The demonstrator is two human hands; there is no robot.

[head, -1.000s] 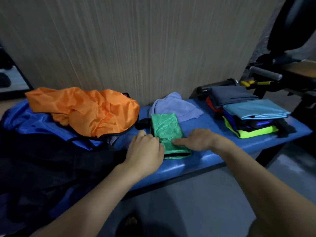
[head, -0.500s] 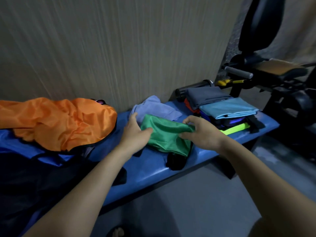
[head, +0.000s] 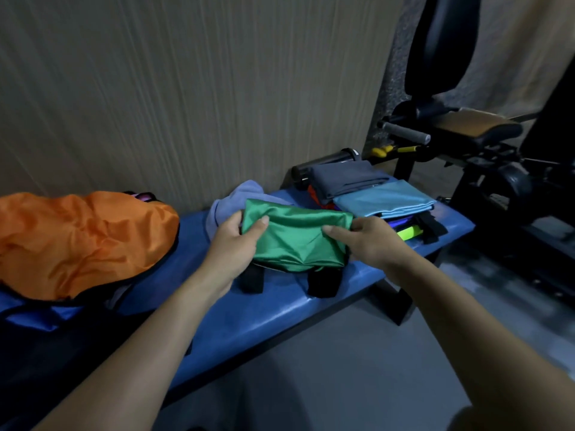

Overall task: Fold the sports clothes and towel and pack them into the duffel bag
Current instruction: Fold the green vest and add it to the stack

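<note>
Left hand (head: 231, 244) pinches the near-left corner of the folded green garment (head: 295, 237), thumb on top; right hand (head: 370, 241) grips its opposite end, fingers curled over the edge, the bundle held just above the blue table (head: 280, 309) with black trim hanging below. Folding looks finished on this piece, so the step in hand is likely the carry. The orange-lined duffel bag (head: 77, 237) lies well out beyond the left hand; the folded stack (head: 382, 200) sits just past the right, so the next move calls for keeping the fold tight.
</note>
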